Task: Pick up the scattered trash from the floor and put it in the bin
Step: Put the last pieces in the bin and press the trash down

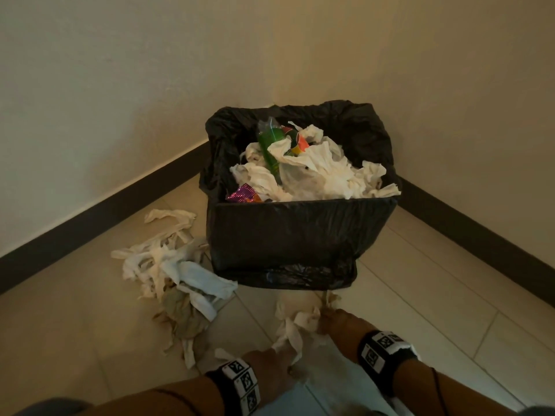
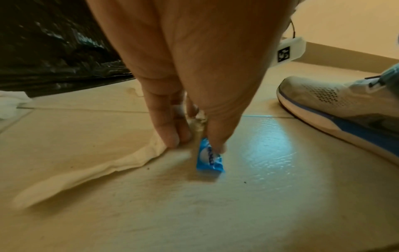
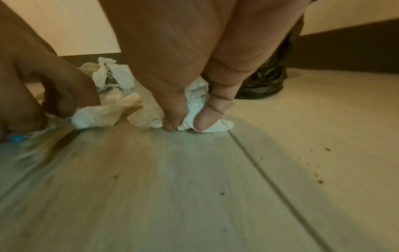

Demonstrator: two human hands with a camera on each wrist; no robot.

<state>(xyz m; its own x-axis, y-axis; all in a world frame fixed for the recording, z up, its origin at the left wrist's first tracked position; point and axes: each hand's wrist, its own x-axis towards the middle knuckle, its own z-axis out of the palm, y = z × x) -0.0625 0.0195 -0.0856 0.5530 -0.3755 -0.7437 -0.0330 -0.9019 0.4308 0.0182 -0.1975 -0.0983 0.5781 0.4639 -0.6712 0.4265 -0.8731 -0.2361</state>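
The bin (image 1: 300,232), lined with a black bag and heaped with tissues and wrappers, stands in the corner. In front of it a strip of crumpled white tissue (image 1: 295,327) lies on the floor between both hands. My left hand (image 1: 277,360) is down at the floor, its fingertips (image 2: 172,138) pinching a small blue wrapper (image 2: 208,158) together with a long tissue strip (image 2: 86,173). My right hand (image 1: 329,321) pinches a wad of white tissue (image 3: 196,102) between thumb and fingers at the floor.
A larger pile of white and brownish tissues (image 1: 174,271) lies on the tiles left of the bin. Dark skirting runs along both walls. My light sneaker (image 2: 345,109) stands on the floor to the right of the hands. Small crumbs (image 3: 319,180) dot the floor.
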